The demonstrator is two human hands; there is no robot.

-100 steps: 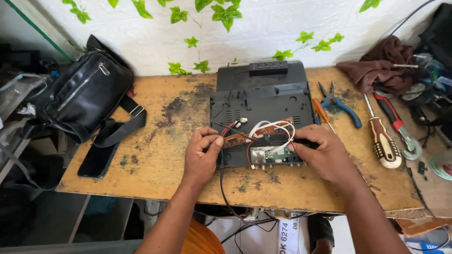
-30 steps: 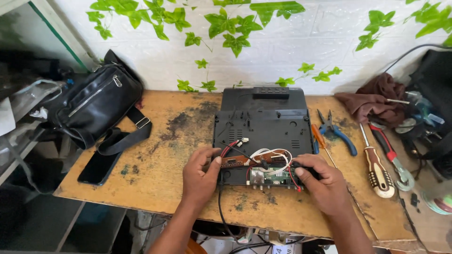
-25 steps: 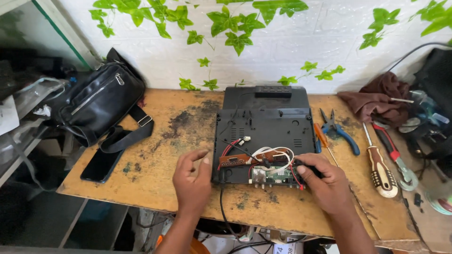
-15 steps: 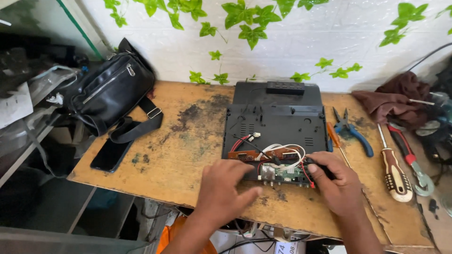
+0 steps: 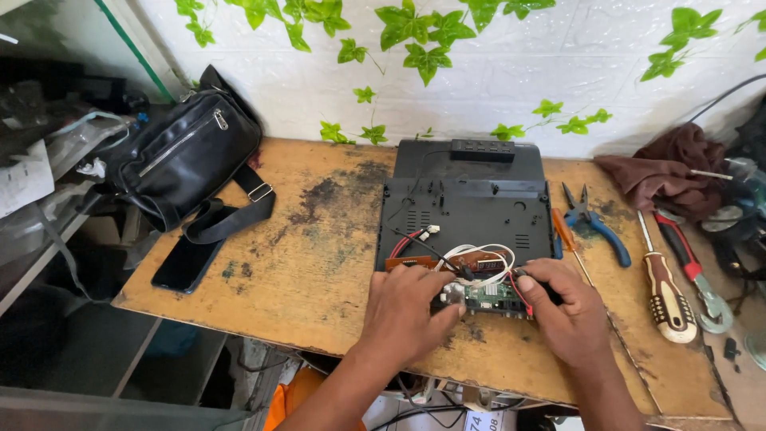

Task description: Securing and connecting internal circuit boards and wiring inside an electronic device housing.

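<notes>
From the head camera we look down on a worn wooden table (image 5: 319, 239). Near its front edge, right of the middle, lies an opened black device case (image 5: 467, 211), and at the case's near end sits a small green circuit board (image 5: 491, 297) with red, white and black wires (image 5: 471, 255) looping over it. Our left hand (image 5: 407, 307) rests on the board's left side, fingers curled narrow and pinching its edge. Our right hand (image 5: 570, 307) closes around the board's right end (what its fingertips grip we cannot tell). Toward the table's left back corner a black bag (image 5: 179, 156) leans, its strap trailing to a dark phone (image 5: 187, 263) at the left edge. Along the right edge lie blue-handled pliers (image 5: 594, 223), a brown-handled screwdriver (image 5: 666, 291) and a red-handled wrench (image 5: 694, 267); a brown cloth (image 5: 662, 168) sits at the right back corner.
</notes>
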